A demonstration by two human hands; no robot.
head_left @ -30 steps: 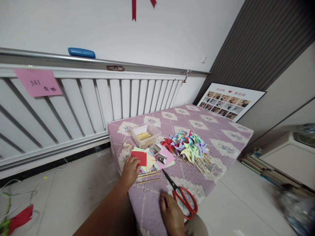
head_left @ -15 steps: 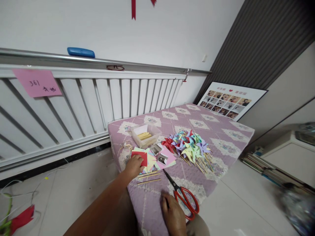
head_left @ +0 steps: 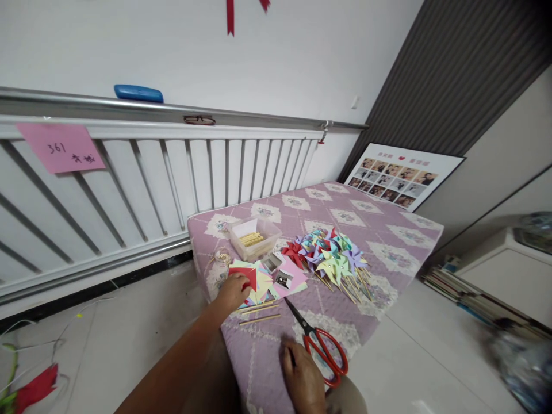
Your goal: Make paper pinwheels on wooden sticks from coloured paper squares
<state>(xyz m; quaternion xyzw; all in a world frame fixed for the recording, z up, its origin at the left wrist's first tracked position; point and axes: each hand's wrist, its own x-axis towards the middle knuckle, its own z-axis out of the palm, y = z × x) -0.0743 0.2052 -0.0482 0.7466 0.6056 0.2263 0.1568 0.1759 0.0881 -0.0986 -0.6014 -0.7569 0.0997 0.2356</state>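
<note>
My left hand (head_left: 233,292) rests with bent fingers on a red paper square (head_left: 246,278), gripping its near edge. Beneath it lies a fanned pile of pale coloured paper squares (head_left: 263,283). My right hand (head_left: 303,374) is loosely curled at the cover's near edge, with nothing visible in it. Right beside that hand lie scissors (head_left: 317,339) with red handles and dark, closed blades. Loose wooden sticks (head_left: 259,319) lie just in front of the paper. A small box of pins (head_left: 283,280) sits on pink paper.
A clear plastic box (head_left: 254,250) with wooden sticks stands behind the paper. Finished paper pinwheels (head_left: 332,256) lie heaped to its right on the floral purple cover (head_left: 297,204). A radiator (head_left: 172,172) runs along the wall; a photo board (head_left: 401,175) leans at the back.
The view has shifted slightly. My left hand stays at the red paper square, which now looks a little more turned under the fingers. My right hand and the scissors have not moved.
</note>
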